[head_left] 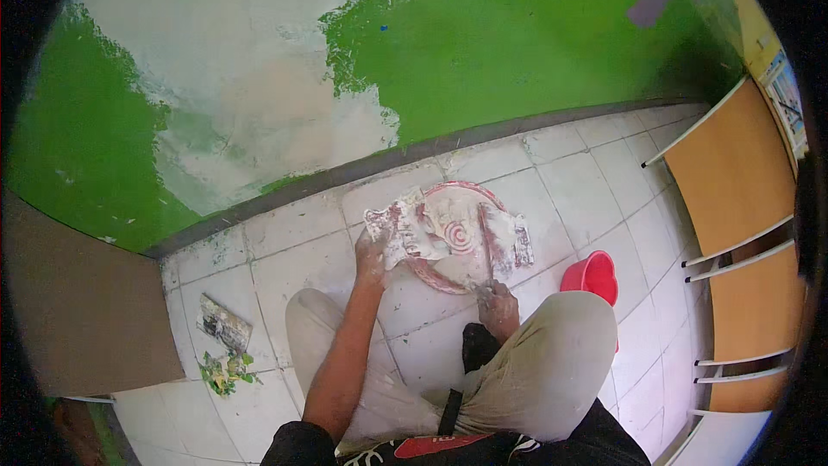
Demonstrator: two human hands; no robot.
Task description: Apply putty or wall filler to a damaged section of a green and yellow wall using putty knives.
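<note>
The left hand (371, 261) had its grip clamped on the near-left edge of a flat plate (398, 229); its fingertips were partly hidden. The right hand (498, 311) had its grip closed around the near end of a flat tool (493, 246), whose blade extended toward the wall.

Both implements were located over a round dish (434, 280), the plate at its left rim and the tool at its right. The dish rested on the floor (595, 181), near the edge that met the wall (552, 52). It was red, with a circular rim and concentric rings at its centre. Thick white paste (453, 207) covered much of its inside; the plate and tool carried a rough, uneven coating of similar material.

The floor consisted of pale square tiles with dark joints. The wall was green, with ragged white patches. A glossy pink-red container (595, 278) stood right of the dish. Toward the floor's left edge lay a stained flat piece (224, 324), just beside yellow-green scraps (226, 374). Red and white printing appeared on the black shirt (440, 446); a printed sheet (785, 95) at far right was too small to read.
</note>
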